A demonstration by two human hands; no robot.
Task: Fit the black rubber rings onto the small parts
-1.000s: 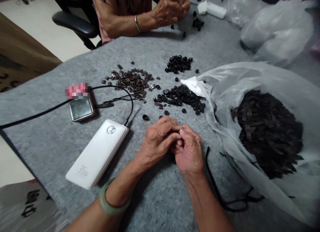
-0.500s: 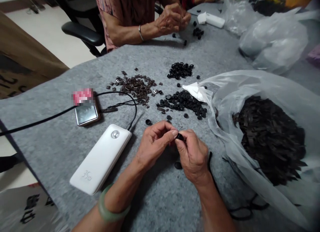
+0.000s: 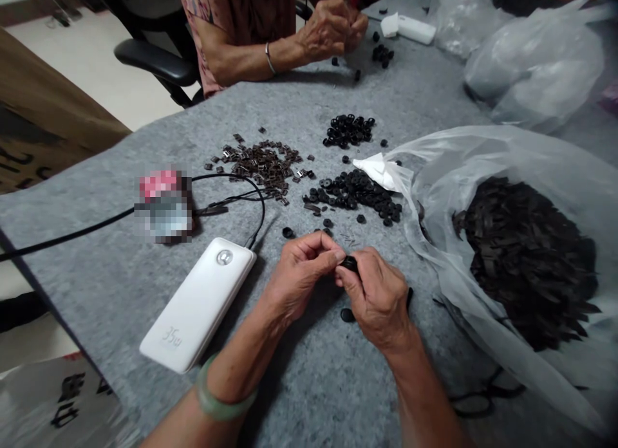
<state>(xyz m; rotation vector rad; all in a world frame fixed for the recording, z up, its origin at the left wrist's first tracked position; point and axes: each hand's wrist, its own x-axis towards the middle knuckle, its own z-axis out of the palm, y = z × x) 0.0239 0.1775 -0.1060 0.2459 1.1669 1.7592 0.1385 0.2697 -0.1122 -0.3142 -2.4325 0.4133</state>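
Observation:
Between both sets of fingertips is a small round black plastic part [image 3: 349, 263], partly covered by the fingers. My left hand [image 3: 305, 268] pinches its left side, thumb against forefinger. My right hand [image 3: 379, 290] closes round its right side. Just below, beside the right hand, another round black piece [image 3: 346, 315] lies on the grey table [image 3: 309, 377]. Ahead of the hands spreads a pile of flat black discs [image 3: 360, 192]. Behind it sits a heap of black ring-like caps [image 3: 349, 130]. Small brown metal clips [image 3: 263, 163] are scattered to the left.
A white power bank [image 3: 199, 306] with a black cable lies left of my hands, near a blurred-out device [image 3: 165, 206]. On the right, an open clear plastic bag [image 3: 434, 242] holds dark strips [image 3: 526, 261]. Across the table a person's hands [image 3: 333, 28] work over similar black pieces.
Both hands keep hold of the black part; the right hand has turned slightly and shifted a little to the right. The view has moved slightly.

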